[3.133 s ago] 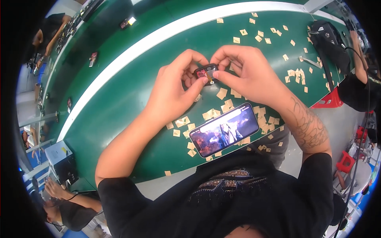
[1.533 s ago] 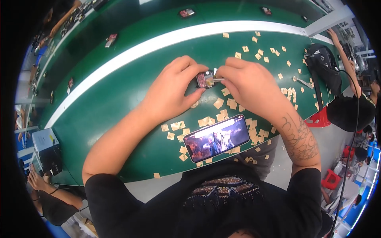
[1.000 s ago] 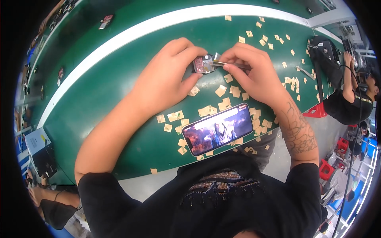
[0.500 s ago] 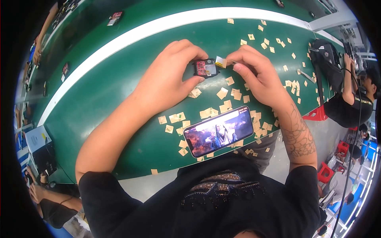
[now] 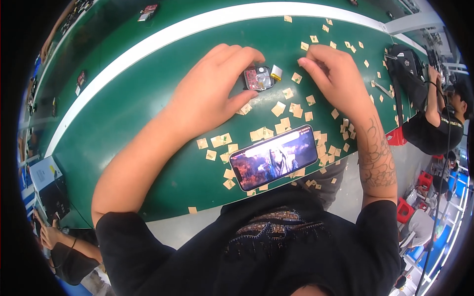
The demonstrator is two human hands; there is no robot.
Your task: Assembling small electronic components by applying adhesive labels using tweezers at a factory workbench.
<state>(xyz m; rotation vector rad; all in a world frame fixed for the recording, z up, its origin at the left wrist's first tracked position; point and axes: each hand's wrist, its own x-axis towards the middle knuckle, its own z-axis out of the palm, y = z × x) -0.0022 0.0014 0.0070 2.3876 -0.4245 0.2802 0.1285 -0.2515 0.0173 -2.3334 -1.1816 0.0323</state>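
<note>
My left hand (image 5: 215,84) grips a small dark smartwatch case (image 5: 259,79) between thumb and fingers, its open inside facing up with a red circuit board showing. A small silver-white battery (image 5: 276,72) with a yellow edge sticks out at the case's right side. To the right of it, clear of the case, is my right hand (image 5: 335,74), fingers curled and thumb close to the index finger; whatever they hold, if anything, is hidden. One square tan paper piece (image 5: 296,77) lies on the table between the battery and that hand.
A phone (image 5: 274,158) playing video lies near the table edge, among many scattered tan paper squares (image 5: 279,108). Tweezers (image 5: 381,89) and a black bag (image 5: 407,64) are at right. A white strip (image 5: 197,27) crosses the green table (image 5: 123,98). Co-workers sit at both sides.
My right hand has moved up and away from the battery, which it was touching. The tan paper at the battery's end is gone from there. My left hand still grips the case.
</note>
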